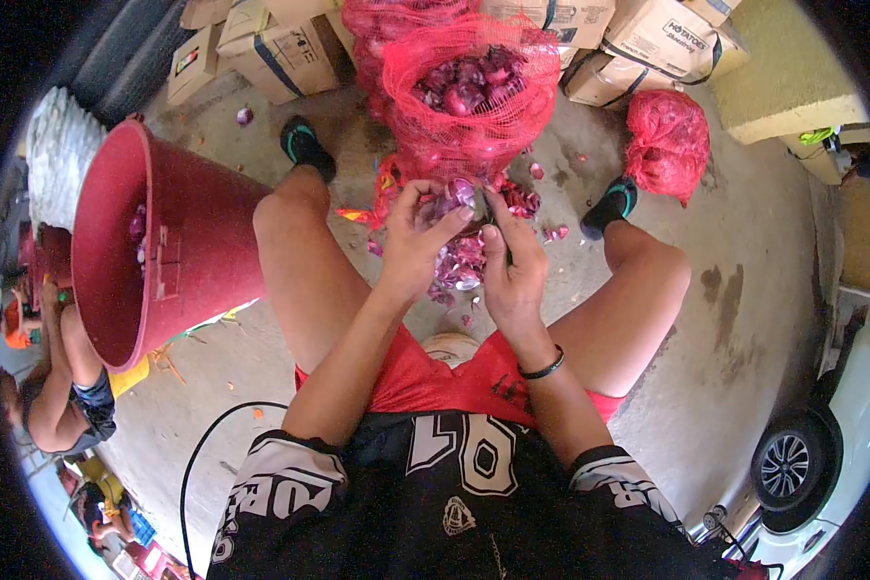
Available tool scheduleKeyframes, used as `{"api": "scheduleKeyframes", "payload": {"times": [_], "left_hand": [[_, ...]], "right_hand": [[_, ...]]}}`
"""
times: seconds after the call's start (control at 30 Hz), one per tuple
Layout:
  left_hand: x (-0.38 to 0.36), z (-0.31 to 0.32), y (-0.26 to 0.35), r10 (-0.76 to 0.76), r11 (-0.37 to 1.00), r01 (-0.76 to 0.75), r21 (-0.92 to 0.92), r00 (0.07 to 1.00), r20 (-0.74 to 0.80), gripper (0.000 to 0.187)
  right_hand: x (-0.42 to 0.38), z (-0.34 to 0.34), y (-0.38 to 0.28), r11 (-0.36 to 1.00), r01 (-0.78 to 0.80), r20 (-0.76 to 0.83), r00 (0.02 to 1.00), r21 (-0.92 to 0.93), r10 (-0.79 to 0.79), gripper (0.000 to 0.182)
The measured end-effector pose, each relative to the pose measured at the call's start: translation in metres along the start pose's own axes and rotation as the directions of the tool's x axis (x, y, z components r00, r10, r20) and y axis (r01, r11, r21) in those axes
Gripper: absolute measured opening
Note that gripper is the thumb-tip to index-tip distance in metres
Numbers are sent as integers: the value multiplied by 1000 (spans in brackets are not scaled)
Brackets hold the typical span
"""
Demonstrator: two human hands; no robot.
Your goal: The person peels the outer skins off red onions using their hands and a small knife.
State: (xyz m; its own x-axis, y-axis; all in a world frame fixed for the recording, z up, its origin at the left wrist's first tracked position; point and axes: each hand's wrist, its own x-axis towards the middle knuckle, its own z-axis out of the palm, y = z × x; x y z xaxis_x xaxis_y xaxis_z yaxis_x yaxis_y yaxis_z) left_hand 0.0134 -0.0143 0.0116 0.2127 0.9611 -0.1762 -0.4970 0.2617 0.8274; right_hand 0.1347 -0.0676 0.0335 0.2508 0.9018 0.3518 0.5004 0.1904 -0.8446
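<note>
Between my knees, my left hand (423, 237) is closed round a red onion (462, 190), its purple and pale surface showing past the thumb. My right hand (514, 266) is closed right beside the onion, on what looks like a small dark knife (486, 208); most of it is hidden by the fingers. Below both hands, a heap of purple onion skins (462, 263) lies on the floor. Just beyond them stands an open red mesh sack (464, 145) full of red onions (474, 82).
A big red tub (198, 242) leans at my left, some onions inside. A smaller tied mesh sack (667, 145) lies by my right foot. Cardboard boxes (280, 58) are stacked at the back. Other people (63, 387) sit at far left; a parked car (822, 454) is at right.
</note>
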Motion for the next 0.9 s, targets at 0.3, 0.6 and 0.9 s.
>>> {"api": "scheduleKeyframes", "payload": {"times": [0.3, 0.6, 0.9], "left_hand": [[1, -1, 5, -49, 997, 54, -62, 994, 94, 36], [3, -17, 9, 22, 992, 20, -122, 945, 328, 46], [8, -13, 25, -103, 940, 175, -294, 964, 245, 56]], "right_hand": [[3, -5, -1, 992, -54, -30, 998, 114, 58, 31], [6, -8, 2, 923, -221, -11, 972, 314, 236, 35], [-4, -27, -8, 881, -340, 370, 905, 330, 210, 74]]}}
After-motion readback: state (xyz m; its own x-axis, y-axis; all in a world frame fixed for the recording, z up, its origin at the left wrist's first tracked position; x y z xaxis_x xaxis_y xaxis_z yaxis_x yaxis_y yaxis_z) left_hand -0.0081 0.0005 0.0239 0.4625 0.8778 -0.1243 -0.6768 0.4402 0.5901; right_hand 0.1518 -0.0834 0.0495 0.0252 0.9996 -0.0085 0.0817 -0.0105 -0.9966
